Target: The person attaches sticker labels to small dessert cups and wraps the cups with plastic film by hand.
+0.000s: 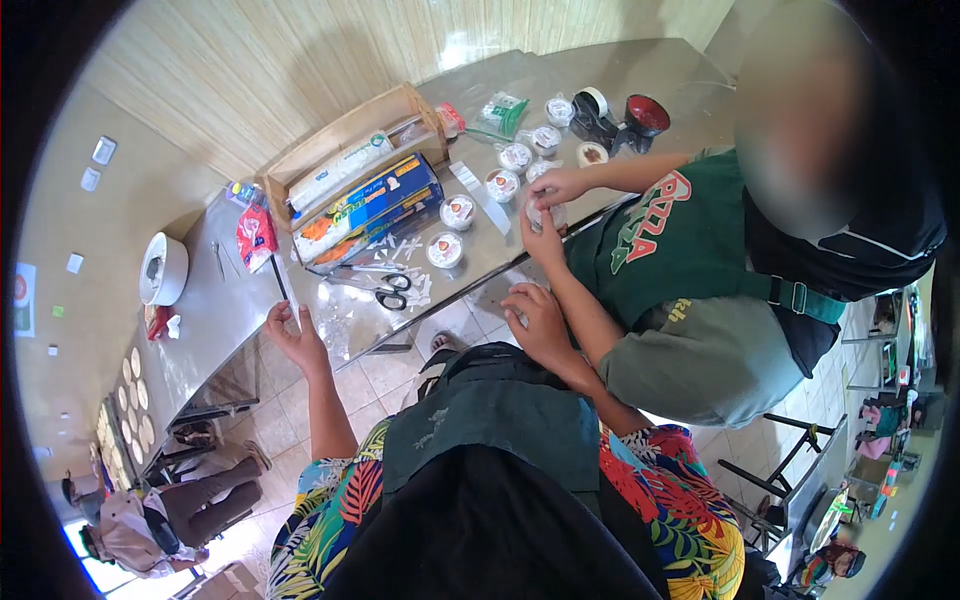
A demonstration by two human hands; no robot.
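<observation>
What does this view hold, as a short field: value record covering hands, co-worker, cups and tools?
left_hand: raised by the table edge; grip unclear
right_hand: fingers curled, near the co-worker's forearm; contents unclear
co-worker: green apron, both hands at a clear cup
cups: lidded, several labelled, on the table; nearest one right of the scissors
scissors: black handles, among white scraps
box: blue, long, beside the wooden crate

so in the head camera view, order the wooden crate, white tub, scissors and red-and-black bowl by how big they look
Wooden crate
White tub and scissors, too alike to rank
Red-and-black bowl
</observation>
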